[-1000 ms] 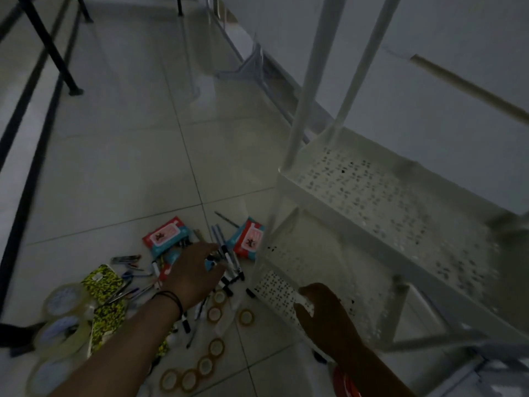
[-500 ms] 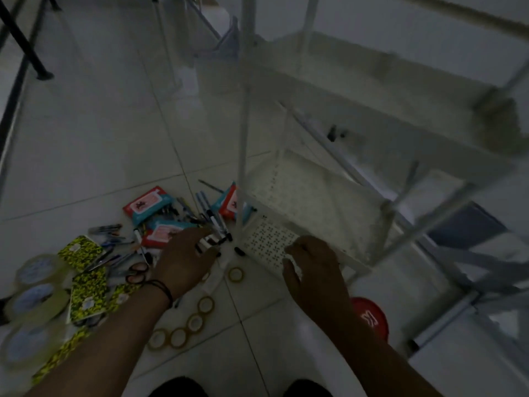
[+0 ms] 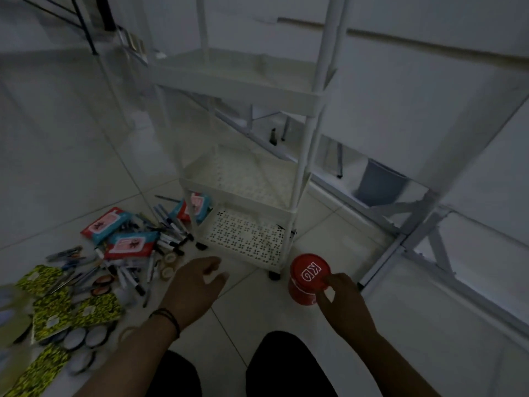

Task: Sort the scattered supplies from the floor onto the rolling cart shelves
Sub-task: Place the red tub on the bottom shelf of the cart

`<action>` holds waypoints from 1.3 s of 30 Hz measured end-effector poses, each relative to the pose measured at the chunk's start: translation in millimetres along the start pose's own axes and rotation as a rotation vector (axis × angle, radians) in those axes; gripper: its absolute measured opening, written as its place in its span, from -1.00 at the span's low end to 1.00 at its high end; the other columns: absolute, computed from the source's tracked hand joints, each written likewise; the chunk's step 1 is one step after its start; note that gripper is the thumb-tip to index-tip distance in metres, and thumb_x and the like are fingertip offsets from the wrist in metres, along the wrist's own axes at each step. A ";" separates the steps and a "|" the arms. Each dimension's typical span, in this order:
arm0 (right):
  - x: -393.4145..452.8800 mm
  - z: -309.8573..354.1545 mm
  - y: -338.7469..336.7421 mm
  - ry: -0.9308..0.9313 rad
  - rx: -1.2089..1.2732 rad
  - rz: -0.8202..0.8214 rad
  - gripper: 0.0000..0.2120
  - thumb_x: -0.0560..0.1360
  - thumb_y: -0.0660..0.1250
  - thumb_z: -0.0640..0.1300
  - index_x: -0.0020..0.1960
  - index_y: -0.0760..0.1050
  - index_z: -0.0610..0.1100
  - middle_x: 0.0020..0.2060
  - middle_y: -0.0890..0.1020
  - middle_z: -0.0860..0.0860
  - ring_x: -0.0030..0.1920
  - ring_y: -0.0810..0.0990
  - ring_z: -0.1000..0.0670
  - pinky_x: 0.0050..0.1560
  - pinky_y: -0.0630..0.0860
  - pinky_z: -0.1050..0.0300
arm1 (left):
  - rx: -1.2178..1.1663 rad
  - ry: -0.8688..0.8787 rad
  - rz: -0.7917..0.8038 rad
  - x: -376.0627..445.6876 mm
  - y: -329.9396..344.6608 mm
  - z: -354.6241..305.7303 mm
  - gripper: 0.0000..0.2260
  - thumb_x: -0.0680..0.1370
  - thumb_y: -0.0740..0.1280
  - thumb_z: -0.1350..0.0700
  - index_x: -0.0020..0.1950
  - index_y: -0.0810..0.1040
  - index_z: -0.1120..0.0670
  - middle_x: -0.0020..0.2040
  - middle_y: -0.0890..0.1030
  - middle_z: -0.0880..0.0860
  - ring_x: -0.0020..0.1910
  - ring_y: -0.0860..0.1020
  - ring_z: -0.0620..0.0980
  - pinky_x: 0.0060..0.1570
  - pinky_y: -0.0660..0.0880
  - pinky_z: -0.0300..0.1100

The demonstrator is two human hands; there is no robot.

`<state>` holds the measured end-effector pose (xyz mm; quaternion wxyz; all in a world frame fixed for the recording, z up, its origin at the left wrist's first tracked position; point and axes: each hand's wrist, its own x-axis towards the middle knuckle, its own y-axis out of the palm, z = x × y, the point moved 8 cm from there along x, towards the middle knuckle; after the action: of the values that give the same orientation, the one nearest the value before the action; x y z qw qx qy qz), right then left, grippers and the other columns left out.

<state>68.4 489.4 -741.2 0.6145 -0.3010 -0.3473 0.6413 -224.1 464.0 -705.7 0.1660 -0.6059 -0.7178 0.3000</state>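
The right hand (image 3: pixel 342 303) grips the red tub (image 3: pixel 307 279) at its lid, on the floor just right of the cart (image 3: pixel 249 179). The left hand (image 3: pixel 194 287) hovers open, fingers relaxed, holding nothing. All three cart shelves look bare. Wipe packs (image 3: pixel 130 243), pens (image 3: pixel 169 227), tape rolls (image 3: pixel 167 272) and yellow packets (image 3: pixel 97 309) lie scattered on the floor at left, so sorting has barely begun.

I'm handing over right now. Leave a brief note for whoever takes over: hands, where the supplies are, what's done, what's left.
Left hand: open, hovering over the floor, holding nothing.
Right hand: fingers on the red container beside the cart's near corner; whether its grip has closed is unclear.
Supplies: wipe packs, markers, tape rolls and yellow packets lie scattered on the floor, left of the cart.
Done: nothing visible on the shelves.
Left: everything.
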 end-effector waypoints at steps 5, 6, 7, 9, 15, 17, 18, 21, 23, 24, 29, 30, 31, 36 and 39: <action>7.0 -23.8 13.1 0.084 -0.061 0.021 -0.68 0.49 0.35 -0.09 0.21 0.51 -0.18 0.06 0.54 -0.12 0.05 0.50 -0.06 0.00 0.37 0.22 | -0.029 -0.001 0.061 14.2 26.2 7.3 -0.65 0.51 0.37 0.06 0.28 0.49 0.09 0.11 0.51 -0.06 0.09 0.47 -0.12 0.08 0.32 -0.33; 10.1 -26.7 17.4 0.099 -0.071 0.024 -0.67 0.48 0.35 -0.08 0.20 0.50 -0.19 0.08 0.53 -0.13 0.07 0.50 -0.08 0.04 0.40 0.18 | -0.032 -0.005 0.081 19.0 31.2 9.8 -0.64 0.51 0.37 0.06 0.29 0.48 0.09 0.15 0.52 -0.04 0.10 0.47 -0.11 0.09 0.33 -0.32; 14.3 -29.9 22.5 0.111 -0.080 0.030 -0.66 0.47 0.36 -0.07 0.20 0.50 -0.20 0.09 0.53 -0.14 0.09 0.50 -0.10 0.07 0.42 0.14 | -0.033 -0.007 0.100 23.5 36.3 12.3 -0.62 0.51 0.36 0.06 0.31 0.46 0.09 0.17 0.52 -0.02 0.10 0.47 -0.11 0.09 0.34 -0.32; 25.1 -37.9 35.2 0.160 -0.100 0.071 -0.62 0.44 0.39 -0.03 0.18 0.50 -0.20 0.10 0.52 -0.16 0.11 0.49 -0.11 0.10 0.44 0.10 | -0.041 -0.017 0.122 30.9 45.5 18.4 -0.60 0.51 0.36 0.06 0.34 0.43 0.08 0.18 0.51 -0.01 0.11 0.46 -0.11 0.08 0.33 -0.32; 65.5 -51.9 68.2 0.329 -0.191 0.182 -0.15 0.33 0.41 0.23 0.44 0.20 -0.17 0.36 0.30 -0.15 0.33 0.33 -0.15 0.27 0.37 -0.01 | -0.097 -0.108 0.142 47.4 66.9 42.6 -0.57 0.51 0.36 0.04 0.36 0.40 0.04 0.18 0.49 -0.03 0.10 0.45 -0.13 0.09 0.33 -0.34; 76.8 -56.9 78.4 0.373 -0.232 0.225 -0.06 0.31 0.41 0.27 0.50 0.06 -0.09 0.45 0.13 -0.13 0.44 0.15 -0.17 0.37 0.25 -0.12 | -0.093 -0.125 0.144 51.9 71.0 49.7 -0.57 0.51 0.37 0.03 0.35 0.41 0.03 0.15 0.47 -0.05 0.11 0.45 -0.13 0.09 0.32 -0.35; 82.2 -60.4 84.8 0.387 -0.239 0.252 -0.03 0.30 0.41 0.28 0.51 0.01 -0.05 0.48 0.05 -0.12 0.47 0.06 -0.18 0.41 0.20 -0.18 | -0.091 -0.128 0.140 54.1 72.3 52.5 -0.57 0.50 0.37 0.03 0.35 0.41 0.03 0.14 0.47 -0.06 0.13 0.45 -0.13 0.09 0.32 -0.36; 94.7 -69.6 100.7 0.426 -0.271 0.325 0.07 0.25 0.43 0.31 0.52 -0.13 0.05 0.51 -0.10 -0.11 0.49 -0.10 -0.24 0.40 0.11 -0.35 | -0.065 -0.137 0.128 60.6 75.1 59.3 -0.57 0.50 0.37 0.00 0.34 0.42 0.02 0.18 0.47 -0.04 0.14 0.42 -0.16 0.12 0.29 -0.37; 99.0 -75.3 109.5 0.456 -0.274 0.371 0.11 0.23 0.44 0.32 0.52 -0.18 0.07 0.51 -0.16 -0.11 0.49 -0.16 -0.28 0.38 0.09 -0.39 | -0.052 -0.145 0.138 64.7 79.1 63.5 -0.58 0.50 0.36 -0.01 0.34 0.42 0.01 0.25 0.45 -0.04 0.18 0.39 -0.16 0.18 0.26 -0.36; 100.4 -77.4 112.9 0.468 -0.268 0.390 0.14 0.21 0.44 0.33 0.52 -0.20 0.08 0.51 -0.18 -0.10 0.48 -0.18 -0.29 0.38 0.08 -0.41 | -0.049 -0.148 0.148 66.6 82.0 65.8 -0.58 0.50 0.37 -0.01 0.34 0.42 0.00 0.29 0.44 -0.03 0.22 0.39 -0.14 0.21 0.24 -0.36; 102.8 -91.1 126.0 0.503 -0.292 0.436 0.22 0.11 0.46 0.38 0.50 -0.24 0.13 0.49 -0.20 -0.10 0.47 -0.16 -0.32 0.34 0.11 -0.44 | -0.050 -0.202 0.204 70.1 94.3 76.9 -0.54 0.49 0.38 -0.02 0.37 0.39 0.00 0.37 0.40 -0.02 0.34 0.34 -0.08 0.32 0.22 -0.30; 103.0 -92.4 126.8 0.512 -0.305 0.429 0.22 0.11 0.46 0.39 0.49 -0.24 0.13 0.48 -0.17 -0.11 0.46 -0.09 -0.32 0.33 0.15 -0.43 | -0.050 -0.208 0.220 69.8 96.4 78.1 -0.53 0.50 0.37 -0.02 0.38 0.38 0.00 0.37 0.39 -0.02 0.35 0.34 -0.09 0.33 0.22 -0.30; 103.4 -92.7 126.6 0.518 -0.313 0.416 0.20 0.12 0.46 0.38 0.50 -0.22 0.12 0.47 -0.11 -0.13 0.44 -0.01 -0.32 0.32 0.19 -0.41 | -0.050 -0.213 0.233 69.3 98.1 79.3 -0.52 0.50 0.37 -0.03 0.39 0.37 0.00 0.38 0.38 -0.03 0.35 0.34 -0.09 0.33 0.22 -0.29; 97.5 -82.7 121.9 0.490 -0.263 0.354 0.12 0.21 0.46 0.31 0.51 -0.14 0.04 0.38 0.07 -0.14 0.36 0.19 -0.27 0.28 0.37 -0.22 | -0.082 -0.260 0.246 64.5 98.5 86.4 -0.50 0.49 0.37 -0.04 0.39 0.36 0.01 0.35 0.41 -0.03 0.30 0.37 -0.12 0.32 0.26 -0.30; 82.7 -67.0 114.7 0.459 -0.214 0.293 0.10 0.19 0.44 0.34 0.50 -0.08 0.03 0.38 0.09 -0.12 0.36 0.19 -0.25 0.29 0.37 -0.17 | -0.196 -0.337 0.228 60.4 96.1 92.4 -0.52 0.47 0.41 -0.03 0.36 0.41 0.01 0.27 0.47 -0.03 0.23 0.42 -0.13 0.22 0.32 -0.31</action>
<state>51.2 576.5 -870.0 0.5425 -0.5483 -0.2179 0.5980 -218.4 509.6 -844.6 -0.0507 -0.6378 -0.6879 0.3427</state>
